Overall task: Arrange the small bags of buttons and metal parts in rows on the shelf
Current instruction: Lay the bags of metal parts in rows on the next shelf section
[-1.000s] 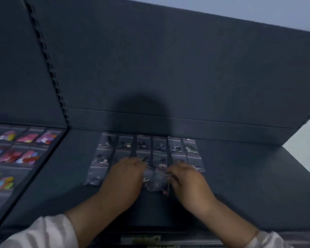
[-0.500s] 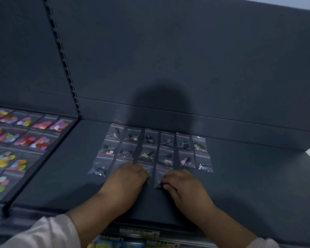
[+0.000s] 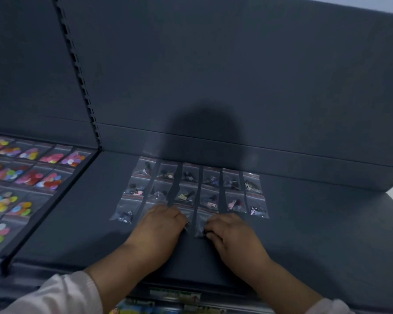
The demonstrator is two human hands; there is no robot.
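Head view: the small bags lie in rows near the back edge of the shelf. The right hand pinches the front bag at its near corner. The left hand rests beside it, and I cannot tell if its fingers hold anything. The bags look light, soft and slippery, so it is better to take one by an edge.
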